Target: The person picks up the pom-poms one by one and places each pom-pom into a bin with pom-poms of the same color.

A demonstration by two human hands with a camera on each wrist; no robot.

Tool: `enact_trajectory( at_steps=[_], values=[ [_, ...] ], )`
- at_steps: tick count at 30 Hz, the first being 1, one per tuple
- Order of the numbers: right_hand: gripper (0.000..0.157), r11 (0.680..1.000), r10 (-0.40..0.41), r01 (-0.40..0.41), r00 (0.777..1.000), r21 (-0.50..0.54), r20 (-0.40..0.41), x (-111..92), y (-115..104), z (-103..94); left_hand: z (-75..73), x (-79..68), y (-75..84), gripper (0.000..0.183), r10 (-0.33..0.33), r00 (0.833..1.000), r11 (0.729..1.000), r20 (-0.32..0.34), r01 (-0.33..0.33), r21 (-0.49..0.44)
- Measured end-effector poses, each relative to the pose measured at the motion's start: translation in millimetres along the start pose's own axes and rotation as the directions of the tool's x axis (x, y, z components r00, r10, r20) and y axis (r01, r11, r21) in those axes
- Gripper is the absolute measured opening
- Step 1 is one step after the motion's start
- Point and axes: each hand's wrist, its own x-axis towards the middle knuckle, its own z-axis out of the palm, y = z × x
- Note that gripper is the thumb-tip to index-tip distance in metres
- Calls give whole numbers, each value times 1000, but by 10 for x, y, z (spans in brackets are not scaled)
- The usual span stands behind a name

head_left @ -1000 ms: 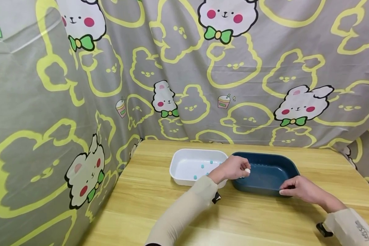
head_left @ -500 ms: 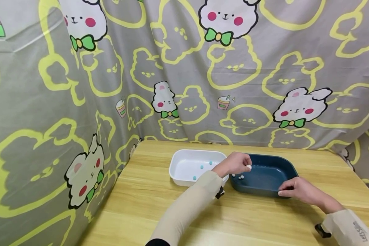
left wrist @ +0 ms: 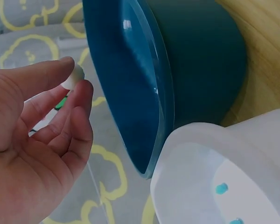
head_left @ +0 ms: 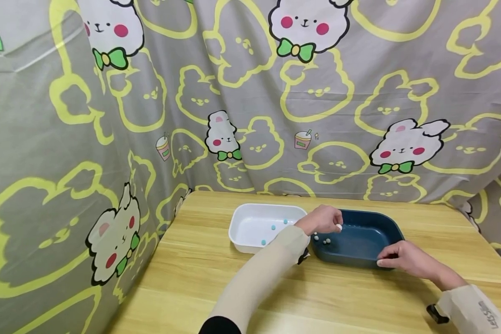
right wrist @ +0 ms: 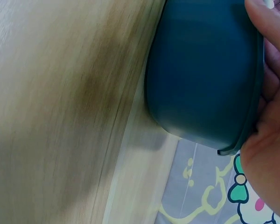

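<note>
My left hand (head_left: 323,219) hangs over the left part of the dark blue basin (head_left: 369,241), pinching a small white ball (left wrist: 74,78) between thumb and fingertips. The ball is above the basin's rim. Under that hand, several small white balls (head_left: 326,241) lie at the basin's left end. My right hand (head_left: 409,257) grips the rim at the basin's front right corner, thumb on the outer wall and fingers over the edge. Left of the basin stands a white basin (head_left: 238,232) with several light blue pieces (head_left: 273,227) inside; my left forearm hides part of it.
Both basins stand side by side, nearly touching, towards the back of a wooden table (head_left: 183,260). Behind and to the left hangs a grey patterned curtain (head_left: 259,102), close to the table's edges.
My left hand has shifted slightly right and up with the ball, uncovering the white balls in the blue basin. My right hand stays on the rim.
</note>
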Motion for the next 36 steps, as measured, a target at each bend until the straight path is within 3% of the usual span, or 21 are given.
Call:
enact_trajectory(
  at_steps=[14, 20, 29, 36],
  values=[
    [10, 1000, -21, 22, 1000, 7, -14, 31, -19, 63, 97, 93, -1, 6, -118, 991, 993, 68, 116, 31],
    [11, 1000, -27, 27, 1000, 12, -12, 53, -49, 58, 150, 128, -20, 6, -136, 988, 990, 68, 134, 37],
    [10, 999, -29, 29, 999, -15, -15, 54, -47, 28, 82, 126, -44, 19, -130, 990, 991, 49, 129, 21],
    [10, 1000, -10, 10, 1000, 7, -3, -5, -29, -1, -41, -86, -22, 14, -73, 996, 997, 42, 72, 32]
  ],
)
